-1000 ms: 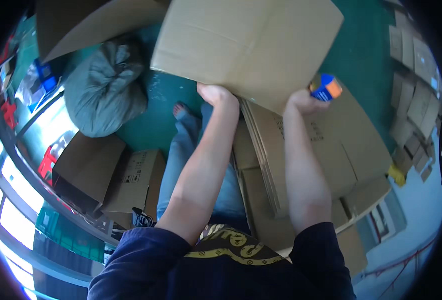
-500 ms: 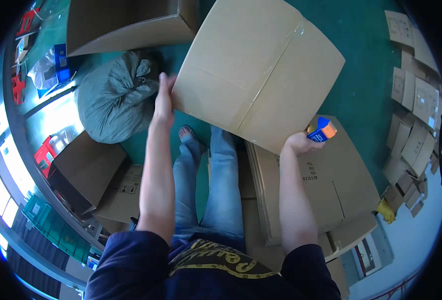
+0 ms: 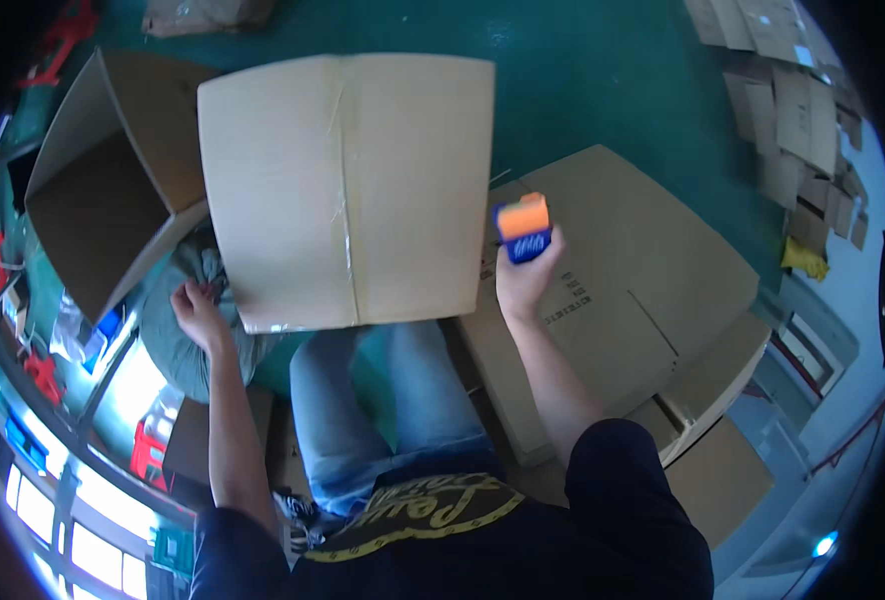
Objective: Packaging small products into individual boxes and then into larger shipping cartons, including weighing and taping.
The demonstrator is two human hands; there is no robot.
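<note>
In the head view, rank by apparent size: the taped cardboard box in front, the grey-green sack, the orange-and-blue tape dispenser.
1. Taped cardboard box, largest, though nearness to the camera may inflate it.
2. Grey-green sack, mostly hidden behind the box, so its full size is unsure.
3. Orange-and-blue tape dispenser, smallest, held in the right hand.

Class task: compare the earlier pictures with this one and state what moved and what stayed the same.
The cardboard box has turned, its taped face now squarely up. The left hand slid from its upper edge to its lower left corner. The right hand came off the box. It still grips the orange-and-blue tape dispenser.
</note>
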